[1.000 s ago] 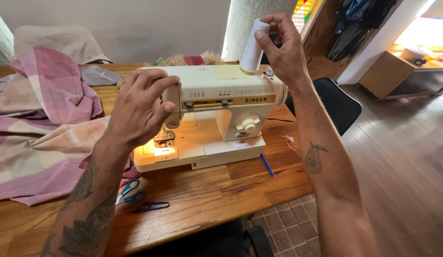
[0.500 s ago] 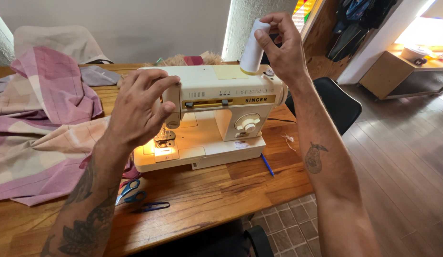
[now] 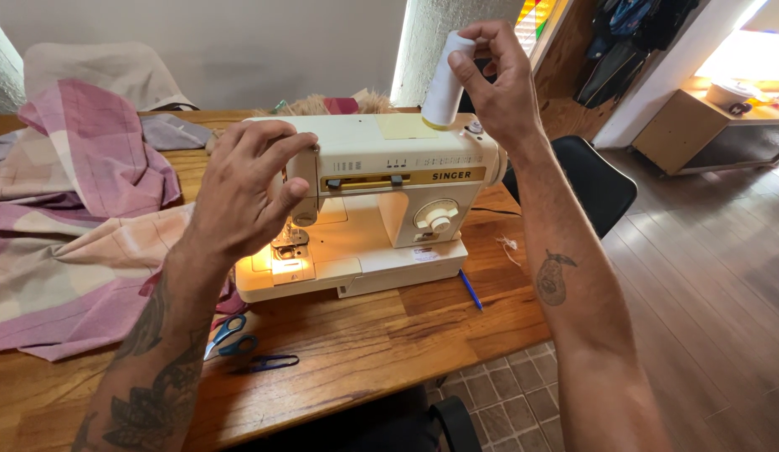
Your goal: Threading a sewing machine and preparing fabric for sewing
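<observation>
Wooden table [image 3: 389, 335] bears a cream sewing machine [image 3: 381, 209]; right hand [image 3: 498, 88] grips a white thread spool [image 3: 444, 84], left hand [image 3: 243, 188] open.

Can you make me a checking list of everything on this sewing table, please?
Surface: wooden table, brown, mostly covered.
Job's things: cream sewing machine, lamp lit; white thread spool on top.
Clutter: pink checked cloth, blue scissors, blue pen.
Grips: left hand at the machine's needle end, fingers spread; right hand holds the spool.
Cables: dark cord behind the machine.
Surroundings: black chair, wooden cabinet.
</observation>
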